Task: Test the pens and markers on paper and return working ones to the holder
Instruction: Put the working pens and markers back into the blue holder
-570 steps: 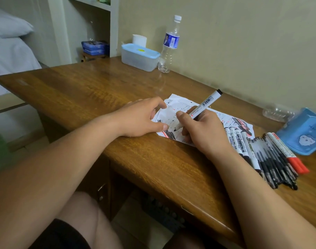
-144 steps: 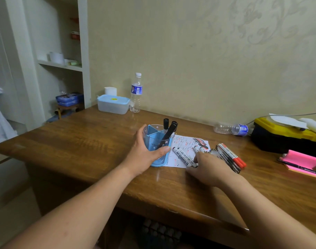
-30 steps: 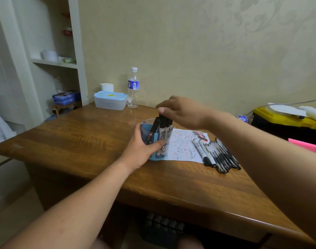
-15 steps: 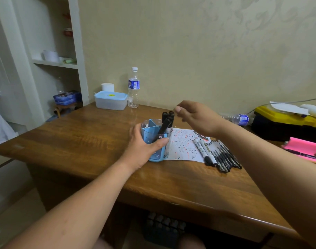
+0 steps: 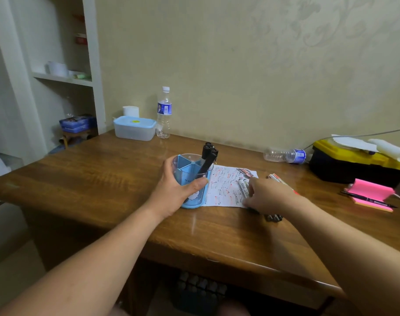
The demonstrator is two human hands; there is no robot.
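A blue pen holder (image 5: 187,171) stands in the middle of the wooden desk (image 5: 103,179), with several black-capped markers (image 5: 207,158) leaning in its right compartment. My left hand (image 5: 175,189) is wrapped around the holder. To its right lies the scribbled test paper (image 5: 224,185). My right hand (image 5: 268,196) rests palm down on the pile of loose pens and markers (image 5: 274,216) beside the paper, fingers curled over a white marker (image 5: 242,185). Most of the pile is hidden under the hand.
At the back left are a lidded plastic box (image 5: 134,128), a paper roll and an upright water bottle (image 5: 164,112). A second bottle (image 5: 284,155) lies by the wall. A yellow-black toolbox (image 5: 353,163) and pink sticky notes (image 5: 372,193) with a pen sit at the right.
My right hand left the holder after dropping markers in and came down onto the pen pile at the right. My left hand has stayed on the holder.
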